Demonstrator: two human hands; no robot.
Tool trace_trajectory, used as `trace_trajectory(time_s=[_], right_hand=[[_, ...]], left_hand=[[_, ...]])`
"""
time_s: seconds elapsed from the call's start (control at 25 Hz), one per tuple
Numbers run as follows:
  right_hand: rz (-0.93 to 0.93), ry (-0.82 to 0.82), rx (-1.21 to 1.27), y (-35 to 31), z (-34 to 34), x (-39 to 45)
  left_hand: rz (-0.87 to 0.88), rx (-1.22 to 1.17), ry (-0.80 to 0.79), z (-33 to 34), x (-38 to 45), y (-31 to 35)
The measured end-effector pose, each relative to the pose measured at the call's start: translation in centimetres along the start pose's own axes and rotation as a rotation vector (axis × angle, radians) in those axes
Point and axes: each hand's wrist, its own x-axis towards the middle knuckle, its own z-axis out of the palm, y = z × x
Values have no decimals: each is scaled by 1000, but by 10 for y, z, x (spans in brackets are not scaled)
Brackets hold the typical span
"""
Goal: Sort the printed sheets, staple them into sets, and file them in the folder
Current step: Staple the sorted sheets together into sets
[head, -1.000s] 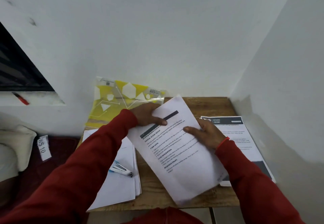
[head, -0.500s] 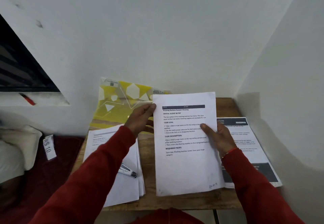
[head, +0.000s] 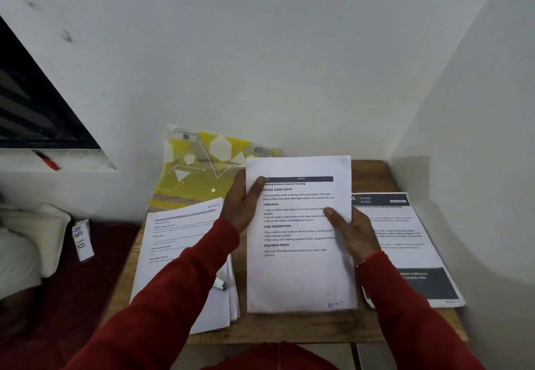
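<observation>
Lying left of the held sheets (head: 301,271), a white paper stack (head: 185,242) rests on the wooden worktop (head: 289,329) with a stapler (head: 220,284) on it, mostly hidden by a red sleeve. Behind that stack, the yellow folder (head: 197,175) leans against the wall. The left hand (head: 241,207) pinches the held sheets' left edge, thumb on the front. The right hand (head: 351,232) grips their right edge likewise. Right of these sheets lies a dark-banded printout (head: 405,242).
</observation>
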Motion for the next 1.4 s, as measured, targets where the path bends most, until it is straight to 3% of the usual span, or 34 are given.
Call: trace_trajectory(time_s=[0.12,0.24,0.36,0.52,1.24,1.4], right_hand=[[-94,76,60,-9,0,1],[-178,99,78,-20,4,0],[-245,74,71,-25,5,-1],[-161,52,4,-9,1,-4],[-108,25,-41,-4,-4,0],[-7,-54,-85,6,-8,7]], left_hand=[[-102,-125,-87,1,-8,0],[-14,-27,-192,3,-17,-3],[113,6,-87,9,-20,0],[96,34,7,14,-31,-21],[67,115,-28,10,-22,-35],[-47,114,-92,5,-17,-39]])
